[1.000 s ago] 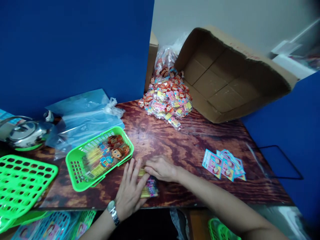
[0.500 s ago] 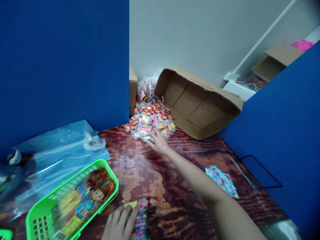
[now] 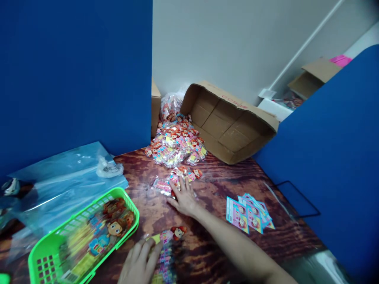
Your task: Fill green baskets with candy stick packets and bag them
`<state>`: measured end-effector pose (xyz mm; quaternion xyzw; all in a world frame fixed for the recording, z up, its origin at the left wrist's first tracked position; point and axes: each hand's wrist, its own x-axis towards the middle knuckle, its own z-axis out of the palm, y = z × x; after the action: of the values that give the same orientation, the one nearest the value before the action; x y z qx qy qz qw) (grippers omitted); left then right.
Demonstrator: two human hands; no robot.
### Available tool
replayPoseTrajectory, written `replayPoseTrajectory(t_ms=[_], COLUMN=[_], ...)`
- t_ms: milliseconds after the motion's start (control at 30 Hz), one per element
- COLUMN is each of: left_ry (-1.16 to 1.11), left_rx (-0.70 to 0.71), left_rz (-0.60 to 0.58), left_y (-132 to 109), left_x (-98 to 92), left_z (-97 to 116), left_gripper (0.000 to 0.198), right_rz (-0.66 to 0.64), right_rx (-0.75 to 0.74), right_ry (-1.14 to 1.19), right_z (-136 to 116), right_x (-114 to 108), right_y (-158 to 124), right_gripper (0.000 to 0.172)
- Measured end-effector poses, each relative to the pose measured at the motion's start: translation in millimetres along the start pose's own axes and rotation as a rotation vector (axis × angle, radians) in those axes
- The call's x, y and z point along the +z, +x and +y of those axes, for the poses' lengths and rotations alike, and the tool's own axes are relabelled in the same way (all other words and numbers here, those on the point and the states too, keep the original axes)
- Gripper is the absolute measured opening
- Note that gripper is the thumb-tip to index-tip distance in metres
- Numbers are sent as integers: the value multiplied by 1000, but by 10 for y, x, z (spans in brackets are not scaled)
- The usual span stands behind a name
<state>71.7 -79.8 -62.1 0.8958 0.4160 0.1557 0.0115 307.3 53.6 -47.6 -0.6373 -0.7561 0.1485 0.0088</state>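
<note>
My left hand (image 3: 142,260) lies at the bottom of the view, its fingers stretched over the end of a row of small clear packets (image 3: 167,256) printed with red-haired doll figures. Farther up, my right hand (image 3: 185,197) is spread with fingertips on a few loose doll-print packets (image 3: 176,177) on the table. Behind them a large heap of similar packets (image 3: 177,138) slopes down from a clear bag (image 3: 170,106). A bright green basket (image 3: 35,256), close to my left hand, holds a larger clear pack (image 3: 100,244) with a doll print.
A cardboard box (image 3: 231,122) lies tipped on its side by the heap. Doll-print cards (image 3: 248,213) are fanned out at the right on the wooden table (image 3: 213,252). Blue plastic sheeting (image 3: 74,177) lies at the left. Blue panels (image 3: 74,71) flank the table.
My right hand has come back from the heap towards me, and a few packets now lie under its fingers, apart from the heap. The left hand has barely moved.
</note>
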Motion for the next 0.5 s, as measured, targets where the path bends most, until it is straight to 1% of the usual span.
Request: replayPoseTrajectory(t_ms=[33,100,167,200,267,333,367,433,500], left_ry=[-15,-40,-59,-70,-94,-107,-108,-104,-104], left_rx=[15,38,47,51,64,52,41,30,28], left_rz=[4,19,42,54,67,72,70,66,69], left_y=[9,27,40,42,33,12,-1,-25,-42], left_x=[-23,-63,-86,-89,-76,-47,-31,-6,3], left_z=[-2,-11,-17,-17,-14,-7,-2,8,20], left_gripper=[70,76,75,73,72,73,73,75,76], right_rz=[-10,14,66,68,5,-66,-87,-112,-118], right_rx=[-25,-22,24,28,-91,-227,-265,-291,-274], right_ry=[8,-1,-59,-96,-143,-181,-206,-262,-292], right_z=[-24,8,146,240,429,564,603,630,613], right_x=[-27,-143,-301,-374,-473,-497,-490,-475,-505], right_y=[-95,-182,-143,-91,33,134,165,185,166], right_gripper=[70,60,48,46,46,50,53,54,43])
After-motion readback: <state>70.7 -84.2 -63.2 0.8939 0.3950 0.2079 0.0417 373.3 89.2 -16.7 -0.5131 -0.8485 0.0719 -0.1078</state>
